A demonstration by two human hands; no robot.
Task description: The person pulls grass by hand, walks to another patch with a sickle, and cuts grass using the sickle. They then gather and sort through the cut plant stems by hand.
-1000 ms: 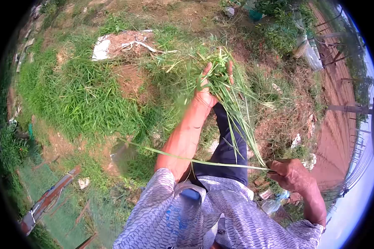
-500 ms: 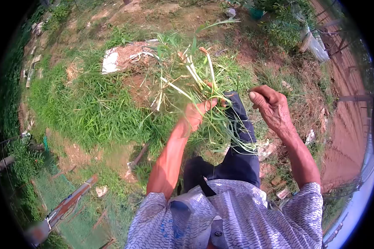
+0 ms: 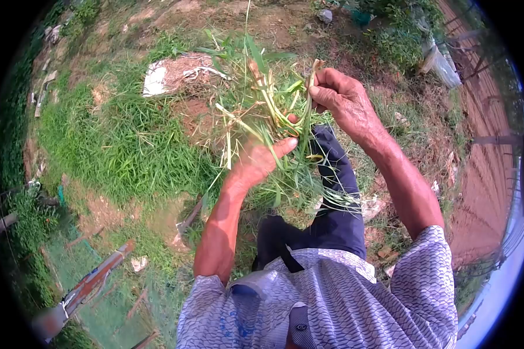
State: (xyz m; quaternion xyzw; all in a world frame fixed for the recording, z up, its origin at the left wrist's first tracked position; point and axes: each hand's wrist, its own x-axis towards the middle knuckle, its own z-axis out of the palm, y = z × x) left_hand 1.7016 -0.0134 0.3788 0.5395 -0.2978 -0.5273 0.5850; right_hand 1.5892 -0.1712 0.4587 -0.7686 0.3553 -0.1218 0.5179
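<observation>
My left hand [image 3: 259, 160] is closed round a loose bunch of pulled green plants [image 3: 268, 99] with pale stems and long thin leaves. Its thumb lies across the stems. The pale stem ends point up and away from me, while leaves trail down over my dark trouser leg. At the right side of the bunch, my right hand [image 3: 342, 104] pinches one pale stalk [image 3: 310, 87] between thumb and forefinger. That stalk runs down along the bunch; whether it is apart from the other stems I cannot tell.
Cut grass [image 3: 145, 145] lies in a wide heap to the left. Behind it is a flattened white sack [image 3: 155, 78]. A wooden pole [image 3: 93, 285] slants at lower left over green netting [image 3: 110, 314]. Clear plastic sheeting [image 3: 442, 67] hangs by a bush at upper right.
My right hand has moved left and up to the bunch and has taken hold of a stalk. My left hand has shifted slightly left, still gripping the bunch.
</observation>
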